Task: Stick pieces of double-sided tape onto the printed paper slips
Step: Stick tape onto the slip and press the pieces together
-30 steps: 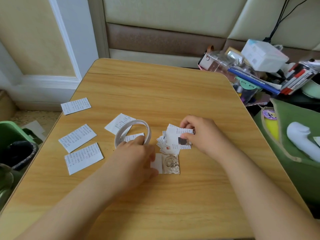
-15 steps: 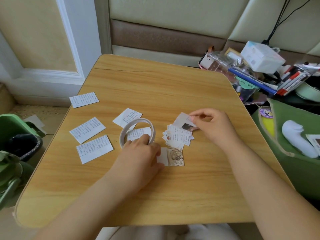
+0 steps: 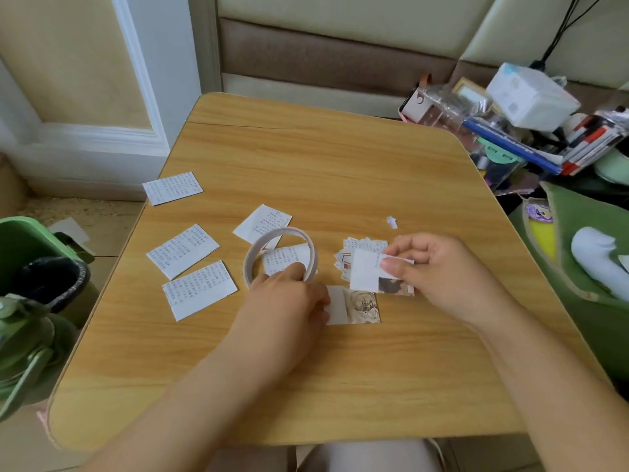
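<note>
A slip is lifted from the pile while the tape roll is steadied on the bench (image 3: 340, 158).

Printed slips are spread over the left of the bench (image 3: 183, 251), with a fanned pile (image 3: 354, 248) near the middle. The tape roll (image 3: 280, 255) is held upright on edge by the left hand (image 3: 289, 301), fingers curled over its near rim. One slip (image 3: 369, 270) is pinched between thumb and fingers of the right hand (image 3: 432, 267), just above the pile. The roll could be tipped or rolled if the hold slackens; the light slip could be creased, or neighbours dragged along by stray adhesive.
</note>
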